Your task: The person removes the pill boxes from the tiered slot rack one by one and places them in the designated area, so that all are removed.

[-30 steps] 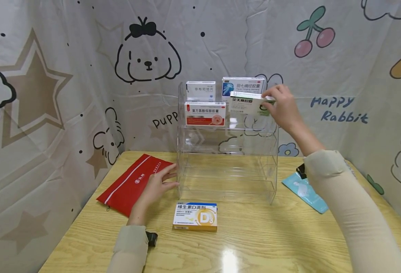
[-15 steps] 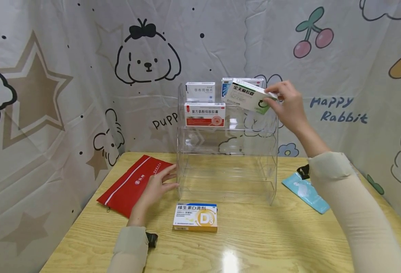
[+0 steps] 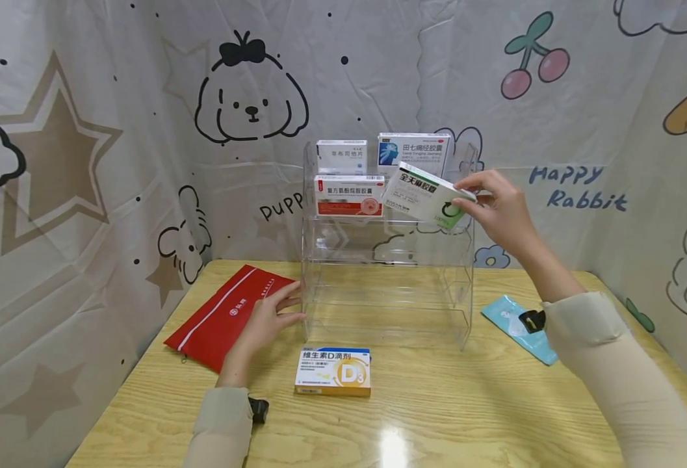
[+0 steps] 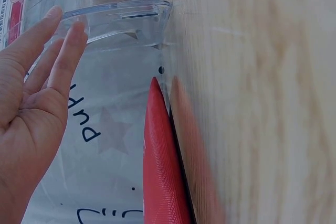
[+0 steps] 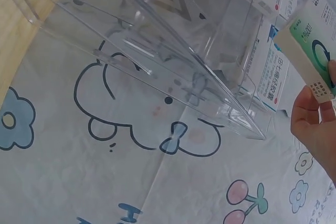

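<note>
One tilted box (image 3: 422, 196), end-pinched by my right hand (image 3: 501, 211), risked pivoting into the red-white box (image 3: 350, 197); my left hand (image 3: 268, 320) lay loose beside the rack (image 3: 387, 262).

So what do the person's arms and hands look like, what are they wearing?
The left sleeve and right sleeve are pale cream, with cuffs that look turned back. A small black device shows by each cuff. The left hand and right hand wear no gloves.
</note>
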`<state>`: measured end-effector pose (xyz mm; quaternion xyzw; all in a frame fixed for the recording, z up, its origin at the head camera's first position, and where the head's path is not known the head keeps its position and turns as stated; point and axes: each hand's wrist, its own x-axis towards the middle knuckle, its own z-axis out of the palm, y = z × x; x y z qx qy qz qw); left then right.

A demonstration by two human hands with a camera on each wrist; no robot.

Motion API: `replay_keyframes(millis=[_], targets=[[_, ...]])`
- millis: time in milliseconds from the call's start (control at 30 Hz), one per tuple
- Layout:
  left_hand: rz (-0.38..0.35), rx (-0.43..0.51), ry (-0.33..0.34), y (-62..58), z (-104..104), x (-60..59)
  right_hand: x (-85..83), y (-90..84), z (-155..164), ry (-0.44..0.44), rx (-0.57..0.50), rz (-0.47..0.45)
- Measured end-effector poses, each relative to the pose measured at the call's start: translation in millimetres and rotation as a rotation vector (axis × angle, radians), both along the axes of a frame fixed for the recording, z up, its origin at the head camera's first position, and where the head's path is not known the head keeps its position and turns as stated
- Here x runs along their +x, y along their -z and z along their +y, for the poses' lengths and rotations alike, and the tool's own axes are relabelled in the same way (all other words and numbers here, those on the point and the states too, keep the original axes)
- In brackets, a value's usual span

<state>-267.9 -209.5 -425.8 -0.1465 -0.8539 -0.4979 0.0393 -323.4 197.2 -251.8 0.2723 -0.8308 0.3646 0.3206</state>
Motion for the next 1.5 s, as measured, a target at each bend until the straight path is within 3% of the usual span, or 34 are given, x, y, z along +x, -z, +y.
replay_keyframes(millis=[667, 1500], targets=[[0.026, 0.008, 0.018, -1.0, 0.4, 0.1, 39.7, 61.0, 18.3, -0.168, 0.115, 0.005], [0.056, 0.021, 0.022, 2.0, -0.5, -2.2, 79.5, 140.0, 32.0, -0.331, 0.230, -0.259]])
